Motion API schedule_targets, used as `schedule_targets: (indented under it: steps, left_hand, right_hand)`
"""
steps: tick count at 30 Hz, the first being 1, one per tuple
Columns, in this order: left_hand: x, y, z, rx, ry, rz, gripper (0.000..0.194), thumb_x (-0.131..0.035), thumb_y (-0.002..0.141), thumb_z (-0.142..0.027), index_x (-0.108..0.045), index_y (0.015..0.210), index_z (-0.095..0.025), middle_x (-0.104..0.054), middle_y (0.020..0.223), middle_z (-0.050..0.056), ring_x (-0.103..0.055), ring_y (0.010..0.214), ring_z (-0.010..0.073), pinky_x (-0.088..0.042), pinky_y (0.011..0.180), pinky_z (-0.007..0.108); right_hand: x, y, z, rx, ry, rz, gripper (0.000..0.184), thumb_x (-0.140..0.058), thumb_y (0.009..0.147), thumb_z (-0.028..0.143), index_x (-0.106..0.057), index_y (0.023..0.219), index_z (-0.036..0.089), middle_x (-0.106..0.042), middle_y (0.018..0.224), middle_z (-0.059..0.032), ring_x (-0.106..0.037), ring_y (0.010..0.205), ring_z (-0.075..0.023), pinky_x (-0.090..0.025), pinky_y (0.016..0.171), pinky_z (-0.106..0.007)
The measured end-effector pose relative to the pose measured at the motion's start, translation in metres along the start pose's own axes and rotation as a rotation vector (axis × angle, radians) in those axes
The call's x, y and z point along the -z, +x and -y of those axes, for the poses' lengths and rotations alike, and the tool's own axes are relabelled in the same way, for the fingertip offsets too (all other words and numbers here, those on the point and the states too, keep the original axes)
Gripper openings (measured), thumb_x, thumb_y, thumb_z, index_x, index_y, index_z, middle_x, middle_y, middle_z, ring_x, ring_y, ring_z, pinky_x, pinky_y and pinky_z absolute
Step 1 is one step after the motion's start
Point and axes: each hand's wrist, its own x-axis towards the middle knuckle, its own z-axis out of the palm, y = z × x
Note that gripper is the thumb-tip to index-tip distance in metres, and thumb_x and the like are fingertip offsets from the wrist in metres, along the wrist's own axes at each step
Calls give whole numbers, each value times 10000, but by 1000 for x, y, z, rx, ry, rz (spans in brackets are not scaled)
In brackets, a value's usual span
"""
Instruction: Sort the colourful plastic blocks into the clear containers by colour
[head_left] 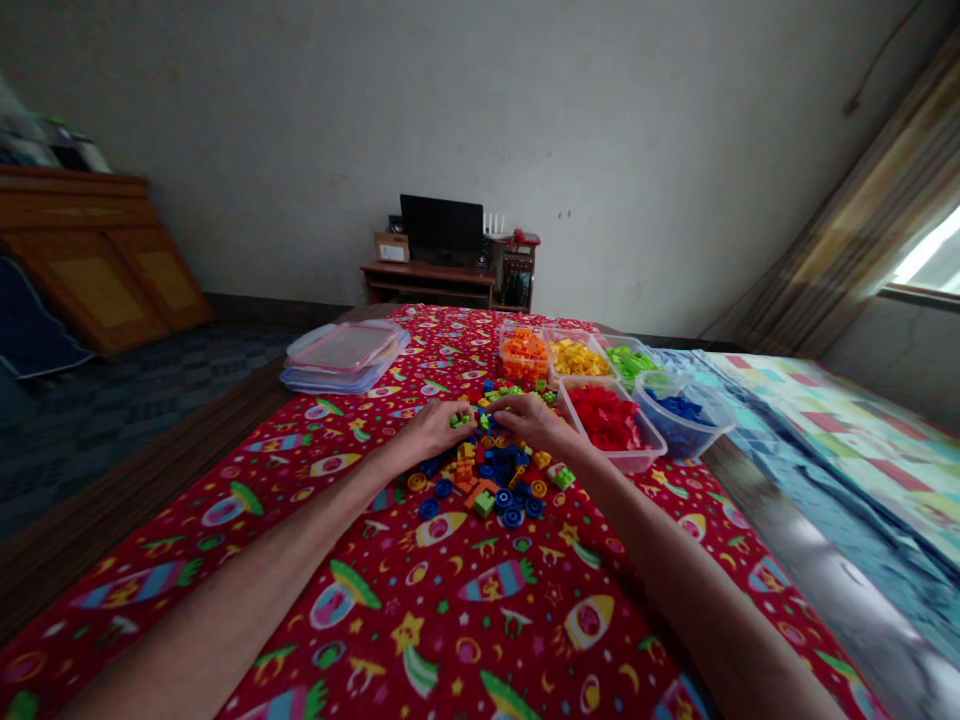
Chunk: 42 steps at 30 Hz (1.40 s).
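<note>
Mixed toy building bricks (491,468) lie in a loose pile on the red patterned tablecloth (450,620), with several small wheels among them. At the pile's left side, my left hand (433,432) is curled with green bricks (460,420) held at its fingers. My right hand (531,420) reaches into the far part of the pile from the right. Its fingers are bent together near green and blue bricks, and what they pinch is too small to make out. Both hands are close together, a short gap between their fingertips.
Clear tubs hold sorted bricks: orange (525,352), yellow (579,357), green (630,365), red (609,418) and blue (679,408). Stacked plastic lids (345,355) lie at the table's left. Beyond stands a desk with a monitor (442,228); a bed (840,430) is at right.
</note>
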Motion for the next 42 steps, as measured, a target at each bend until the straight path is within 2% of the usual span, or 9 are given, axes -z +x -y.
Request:
schedule_targets:
  steps: [3,9,19,22,25,29,33,38,42]
  left_hand:
    - [7,2,-9,65,-91,-36,300,-525,767,-412,-683,824,-164,-679,701,20,-575,619,158,-415,580,239]
    - [10,-3,-29,137,-318,-17,429,-523,798,-513,-697,947,-151,-624,634,-12,-523,578,133,-381,520,217]
    - [11,0,-42,52,-192,1,504,-512,758,-614,-678,816,-141,-651,690,15,-559,641,168,-421,599,247]
    - [12,0,-44,-11,-143,7,458,-500,775,-570,-669,807,-146,-664,716,22,-567,657,167,-428,624,249]
    - [12,0,-44,-41,-121,-13,393,-468,803,-493,-651,770,-148,-648,687,15,-557,644,154,-416,610,238]
    - [13,-1,-43,-13,-80,-13,335,-465,815,-419,-652,765,-145,-631,650,3,-540,605,138,-397,587,231]
    - [9,-1,-40,12,-67,14,328,-484,815,-418,-663,802,-143,-659,709,20,-565,643,153,-399,598,241]
    - [-4,0,-31,-19,-24,19,381,-460,847,-470,-660,790,-151,-662,712,34,-584,648,166,-386,591,253]
    - [-11,0,-27,-35,-13,15,386,-444,869,-475,-651,763,-167,-646,658,14,-580,606,159,-370,564,247]
  right_hand:
    - [2,0,-5,-4,74,-13,286,-555,776,125,-697,1023,146,-639,692,8,-535,555,-92,-427,547,-203]
    - [2,1,-10,56,-30,-94,296,-606,707,111,-704,985,141,-654,729,7,-535,625,-95,-401,575,-189]
    - [1,-9,-2,235,-361,-168,117,-672,745,169,-704,830,96,-607,659,-7,-463,603,-91,-302,566,-212]
    - [3,-8,-8,255,-290,-125,138,-672,754,205,-722,842,112,-611,640,4,-477,598,-92,-315,562,-205]
    - [5,-4,-17,209,-102,-63,243,-654,765,234,-736,983,166,-640,652,23,-536,618,-108,-363,567,-194]
    - [6,0,-23,169,-26,-44,350,-598,753,148,-725,1075,201,-670,696,37,-567,637,-118,-396,574,-196]
    - [6,-1,-19,161,-102,-28,392,-559,714,55,-740,1033,192,-701,741,23,-591,692,-139,-414,623,-210]
    - [5,-8,-12,295,-322,-36,371,-482,709,-1,-733,937,149,-703,756,-33,-571,670,-139,-386,618,-223]
    - [2,-17,-4,314,-572,-56,364,-462,728,-14,-646,1028,81,-683,811,-93,-560,676,-156,-388,618,-243]
